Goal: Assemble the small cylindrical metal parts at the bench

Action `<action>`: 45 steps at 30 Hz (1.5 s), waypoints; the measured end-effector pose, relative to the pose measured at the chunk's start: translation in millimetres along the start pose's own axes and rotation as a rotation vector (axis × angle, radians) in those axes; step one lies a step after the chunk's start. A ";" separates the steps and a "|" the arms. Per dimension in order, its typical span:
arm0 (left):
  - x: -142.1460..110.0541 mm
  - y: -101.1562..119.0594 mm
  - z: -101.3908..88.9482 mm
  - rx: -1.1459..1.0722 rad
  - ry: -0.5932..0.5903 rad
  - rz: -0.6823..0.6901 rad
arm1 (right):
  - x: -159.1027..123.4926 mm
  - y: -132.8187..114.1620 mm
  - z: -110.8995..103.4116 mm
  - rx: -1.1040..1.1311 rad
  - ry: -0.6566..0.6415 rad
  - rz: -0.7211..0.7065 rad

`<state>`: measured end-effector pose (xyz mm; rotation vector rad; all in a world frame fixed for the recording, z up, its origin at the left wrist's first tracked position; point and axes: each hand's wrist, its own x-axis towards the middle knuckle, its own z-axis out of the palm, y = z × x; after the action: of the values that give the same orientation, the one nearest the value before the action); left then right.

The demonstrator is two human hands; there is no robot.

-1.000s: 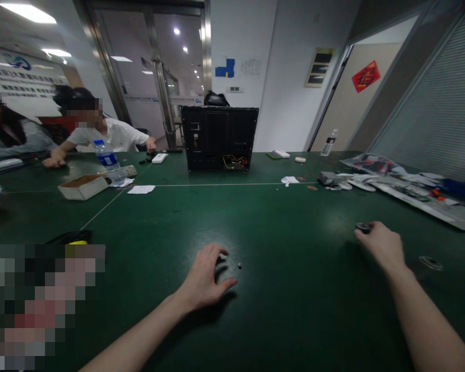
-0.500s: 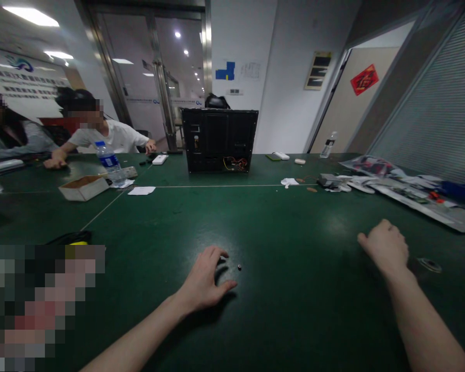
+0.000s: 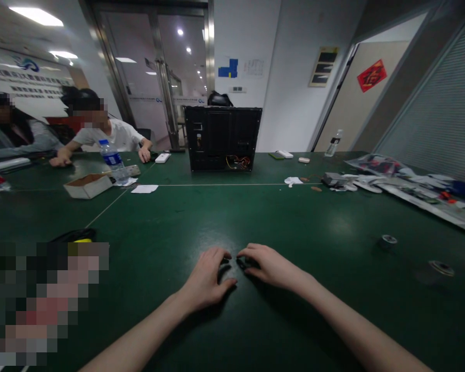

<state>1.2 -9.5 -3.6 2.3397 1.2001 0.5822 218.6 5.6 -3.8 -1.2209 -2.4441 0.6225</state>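
Green workbench (image 3: 151,227): right hand (image 3: 273,266) moved in beside left hand (image 3: 205,279), fingers (image 3: 253,251) pinching small dark part (image 3: 246,263); left fingers (image 3: 219,253) curled.

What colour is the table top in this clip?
The table top is dark green, shown best in the head view.
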 end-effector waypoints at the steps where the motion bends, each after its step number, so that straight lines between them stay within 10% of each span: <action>1: 0.2 0.1 -0.2 0.001 0.000 0.000 | 1.4 0.0 3.4 0.028 0.009 -0.010; 15: 1.8 0.1 1.9 0.010 0.014 0.025 | 5.5 -1.4 35.1 1.494 0.019 0.271; 45: 3.3 0.4 2.2 0.054 0.004 0.045 | 7.5 2.9 37.0 1.612 0.046 0.228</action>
<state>4.4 -7.3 -4.6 2.4176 1.1818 0.5767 198.4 4.7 -35.9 -0.6646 -0.9659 1.9486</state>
